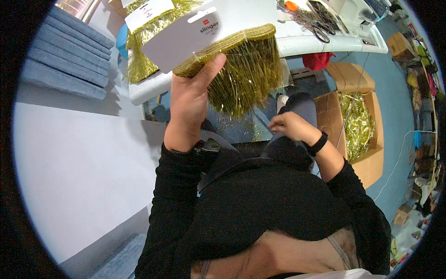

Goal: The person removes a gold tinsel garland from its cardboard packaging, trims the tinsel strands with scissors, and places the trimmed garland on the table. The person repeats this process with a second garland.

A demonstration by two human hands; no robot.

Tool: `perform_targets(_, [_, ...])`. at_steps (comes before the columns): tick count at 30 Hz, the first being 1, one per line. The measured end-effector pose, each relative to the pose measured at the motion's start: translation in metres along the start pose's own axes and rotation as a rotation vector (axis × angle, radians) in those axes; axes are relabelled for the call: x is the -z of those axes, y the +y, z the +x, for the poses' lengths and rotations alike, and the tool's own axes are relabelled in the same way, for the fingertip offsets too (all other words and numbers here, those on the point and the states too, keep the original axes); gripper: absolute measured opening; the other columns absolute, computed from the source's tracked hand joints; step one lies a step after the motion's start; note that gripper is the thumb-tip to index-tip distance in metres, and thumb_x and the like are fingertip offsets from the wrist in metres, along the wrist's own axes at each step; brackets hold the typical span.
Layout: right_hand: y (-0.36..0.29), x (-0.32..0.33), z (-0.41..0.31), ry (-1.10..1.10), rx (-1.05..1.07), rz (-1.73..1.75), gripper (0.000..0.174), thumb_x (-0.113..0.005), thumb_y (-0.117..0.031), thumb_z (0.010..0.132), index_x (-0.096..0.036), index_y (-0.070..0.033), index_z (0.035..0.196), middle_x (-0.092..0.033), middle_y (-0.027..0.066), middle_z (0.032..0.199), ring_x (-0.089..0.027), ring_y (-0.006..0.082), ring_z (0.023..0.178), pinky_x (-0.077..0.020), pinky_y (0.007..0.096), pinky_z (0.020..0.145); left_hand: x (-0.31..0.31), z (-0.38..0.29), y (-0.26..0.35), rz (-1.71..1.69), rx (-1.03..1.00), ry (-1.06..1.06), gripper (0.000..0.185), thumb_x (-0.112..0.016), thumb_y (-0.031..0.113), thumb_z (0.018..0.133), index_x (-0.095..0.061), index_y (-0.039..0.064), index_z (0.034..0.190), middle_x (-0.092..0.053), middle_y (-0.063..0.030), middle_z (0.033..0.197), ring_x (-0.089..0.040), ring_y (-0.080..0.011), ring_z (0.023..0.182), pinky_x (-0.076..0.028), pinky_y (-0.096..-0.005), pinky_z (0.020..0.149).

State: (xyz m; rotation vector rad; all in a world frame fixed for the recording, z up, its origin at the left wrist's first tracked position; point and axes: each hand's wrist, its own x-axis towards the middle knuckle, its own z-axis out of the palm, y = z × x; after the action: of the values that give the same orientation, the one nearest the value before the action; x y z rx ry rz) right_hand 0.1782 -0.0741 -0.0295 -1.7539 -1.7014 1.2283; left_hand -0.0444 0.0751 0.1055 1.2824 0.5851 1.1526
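A bundle of gold tinsel fringe (244, 73) with a folded, stitched-looking top band is gripped in my left hand (195, 94), thumb across the band. A white header card (181, 38) with a hang slot and printing is attached along that band. The strands hang down over my lap. My right hand (292, 126) is at the right of the fringe, apart from it, fingers loosely curled and somewhat blurred; I see nothing in it. On the white table, more gold fringe (141, 55) with white cards (150, 14) lies at the upper left.
Scissors (320, 33), a dark phone-like device (322, 14), tangled strands (303, 17) and an orange object (291, 5) lie on the white table (299, 46). A cardboard box (374, 167) of gold foil (357, 127) stands on the floor to the right. Something red (317, 61) hangs below the table edge.
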Motion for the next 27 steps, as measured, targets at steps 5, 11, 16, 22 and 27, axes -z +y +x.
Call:
perform_targets(5, [-0.017,0.056,-0.006,0.593,0.039,0.008,0.016,-0.069,-0.010,0.088,-0.068,-0.001,0.101,-0.070,0.0126,0.091,-0.068,0.0211,0.081,-0.0533,0.0314,0.076,0.009,0.008,0.003,0.130,-0.012,-0.016,0.033,-0.076,0.007,0.087,-0.065,0.001,0.118,-0.068,-0.0044,0.111,-0.061,-0.0142,0.100,-0.048,-0.0295,0.089])
perform_targets(11, [-0.099,0.074,0.003,1.083,0.686,-0.168,0.028,-0.072,-0.005,0.081,-0.066,-0.004,0.109,-0.063,0.0139,0.116,-0.062,0.0262,0.105,-0.0490,0.0344,0.090,-0.014,-0.007,-0.003,-0.009,0.068,0.022,0.032,-0.072,0.002,0.089,-0.064,0.002,0.120,-0.067,-0.0042,0.114,-0.061,-0.0152,0.103,-0.047,-0.0296,0.091])
perform_targets(16, [-0.051,0.000,0.035,0.531,0.482,-0.444,0.039,-0.072,-0.013,0.079,-0.063,-0.005,0.116,-0.060,0.0196,0.115,-0.058,0.0396,0.107,-0.0489,0.0469,0.087,-0.010,-0.002,-0.004,-0.197,0.117,0.101,0.034,-0.069,0.002,0.092,-0.061,0.002,0.124,-0.064,-0.0053,0.120,-0.058,-0.0159,0.109,-0.044,-0.0307,0.098])
perform_targets(22, [-0.026,0.028,0.001,0.014,0.010,-0.453,0.038,-0.079,-0.017,0.076,-0.065,-0.001,0.108,-0.066,0.0195,0.112,-0.064,0.0366,0.102,-0.0516,0.0433,0.083,0.005,0.006,-0.011,-0.167,0.008,0.142,0.030,-0.070,0.004,0.091,-0.063,0.000,0.120,-0.066,-0.0053,0.117,-0.059,-0.0151,0.107,-0.044,-0.0294,0.097])
perform_targets(27, [-0.114,0.070,-0.005,0.739,0.743,-0.398,0.028,-0.073,-0.007,0.078,-0.064,-0.006,0.104,-0.064,0.0124,0.104,-0.062,0.0344,0.099,-0.0501,0.0447,0.086,-0.009,0.004,-0.020,0.017,-0.034,0.032,0.024,-0.072,0.004,0.090,-0.067,-0.001,0.113,-0.069,-0.0038,0.107,-0.062,-0.0136,0.097,-0.047,-0.0286,0.090])
